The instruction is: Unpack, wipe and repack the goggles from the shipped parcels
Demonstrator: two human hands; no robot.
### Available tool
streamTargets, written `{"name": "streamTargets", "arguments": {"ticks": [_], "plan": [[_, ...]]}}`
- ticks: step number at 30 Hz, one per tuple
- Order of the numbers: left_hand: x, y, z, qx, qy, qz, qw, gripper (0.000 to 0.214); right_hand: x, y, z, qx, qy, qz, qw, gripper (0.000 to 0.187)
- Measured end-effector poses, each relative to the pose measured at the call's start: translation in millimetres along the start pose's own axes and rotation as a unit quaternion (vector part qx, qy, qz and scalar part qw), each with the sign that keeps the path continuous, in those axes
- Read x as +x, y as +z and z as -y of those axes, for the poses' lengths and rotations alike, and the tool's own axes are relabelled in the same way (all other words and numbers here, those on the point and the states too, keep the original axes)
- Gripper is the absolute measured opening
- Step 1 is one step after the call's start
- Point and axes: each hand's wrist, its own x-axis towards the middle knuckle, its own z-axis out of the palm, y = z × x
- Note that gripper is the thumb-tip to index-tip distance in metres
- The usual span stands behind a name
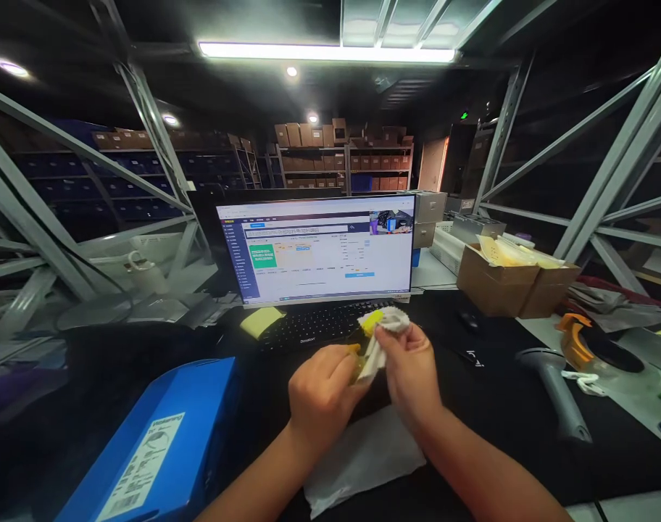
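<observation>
Crumpled white bundle [394, 321] (partly covered, identity unclear) is pinched between left hand [320, 386] and right hand [412, 366].

The place is looking like a warehouse workstation: cardboard cartons [312, 135] are lining shelving units [348, 165] in the background, steel rack frames [627, 145] are flanking the desk, a tube light [325, 52] is glowing overhead, and a computer monitor [309, 254], a barcode scanner [556, 391] and a labelled blue bin [200, 406] are standing below.
</observation>
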Motion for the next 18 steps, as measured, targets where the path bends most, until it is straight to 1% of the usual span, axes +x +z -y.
{"name": "streamTargets", "arguments": {"ticks": [2, 4, 6, 8, 10, 11, 12, 14, 16, 17, 18], "plan": [[-0.5, -2.5, -0.4, 0.026, -0.009, -0.019, 0.999, 0.019, -16.5, 3.0, -13.8, -0.092, -0.022, 0.005, 0.996, 0.034], [0.0, -4.2, 0.4, 0.033, -0.012, -0.038, 0.999, 0.025, -27.9, 4.4, -21.1, -0.155, -0.040, 0.023, 0.987, 0.035], [1.6, -4.8, 2.6, 0.018, -0.010, -0.044, 0.999, 0.027, -29.2, 4.7, -19.5, -0.166, -0.054, 0.038, 0.984, 0.043], [4.3, -5.2, 6.1, -0.013, 0.003, -0.025, 1.000, 0.020, -20.1, 3.2, -9.6, -0.121, -0.032, 0.047, 0.991, 0.053], [8.3, -7.6, 10.5, -0.046, 0.027, 0.011, 0.998, 0.011, -4.4, -1.2, 5.6, -0.044, 0.019, 0.059, 0.997, 0.058], [11.0, -10.2, 12.9, -0.060, 0.042, 0.034, 0.997, 0.007, 4.1, -4.8, 14.0, -0.017, 0.045, 0.073, 0.996, 0.057], [14.0, -13.9, 15.2, -0.072, 0.054, 0.061, 0.994, 0.006, 12.3, -9.5, 22.6, -0.009, 0.067, 0.095, 0.993, 0.054], [20.7, -24.5, 19.3, -0.094, 0.070, 0.131, 0.984, 0.008, 25.6, -20.9, 39.4, -0.061, 0.092, 0.167, 0.980, 0.048], [26.9, -36.7, 21.2, -0.118, 0.071, 0.212, 0.967, 0.013, 33.3, -33.0, 54.6, -0.156, 0.101, 0.255, 0.949, 0.047], [29.1, -42.1, 20.9, -0.131, 0.071, 0.249, 0.957, 0.015, 34.9, -38.2, 60.9, -0.205, 0.099, 0.306, 0.924, 0.048], [30.5, -46.4, 19.7, -0.144, 0.076, 0.278, 0.947, 0.017, 35.2, -42.3, 65.7, -0.251, 0.095, 0.360, 0.894, 0.050]]}}
